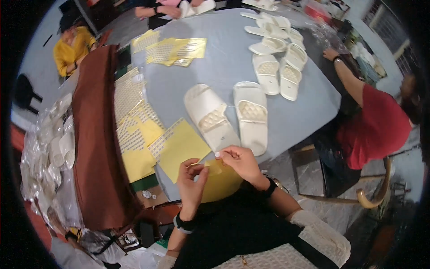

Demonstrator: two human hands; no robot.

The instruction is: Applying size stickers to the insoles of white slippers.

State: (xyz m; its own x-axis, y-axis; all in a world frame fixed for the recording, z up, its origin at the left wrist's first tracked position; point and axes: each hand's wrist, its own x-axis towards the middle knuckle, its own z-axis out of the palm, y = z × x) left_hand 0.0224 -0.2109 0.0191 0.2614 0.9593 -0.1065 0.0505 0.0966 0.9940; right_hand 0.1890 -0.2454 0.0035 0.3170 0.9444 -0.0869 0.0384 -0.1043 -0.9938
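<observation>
Between the thumb and fingertips of my right hand (pixel 244 165) is a small white round sticker (pixel 217 154). My left hand (pixel 191 184) is closed at the edge of a pale yellow piece of backing paper (pixel 214 167), just left of the right fingertips. Beyond my hands lies a pair of white slippers, the left slipper (pixel 210 112) slanted and the right slipper (pixel 251 115) nearly straight, soles down and toes pointing away. A yellow sheet (pixel 184 150) lies on the table to the left, close to my left hand.
Several sticker sheets (pixel 130 96) cover the table's left side, with more sheets (pixel 177 50) farther back. More white slippers (pixel 268 71) stand at the far right. A brown cloth-covered rest (pixel 96 134) and plastic-wrapped slippers (pixel 53 152) are left. Coworkers sit around; one wears a red shirt (pixel 376 125).
</observation>
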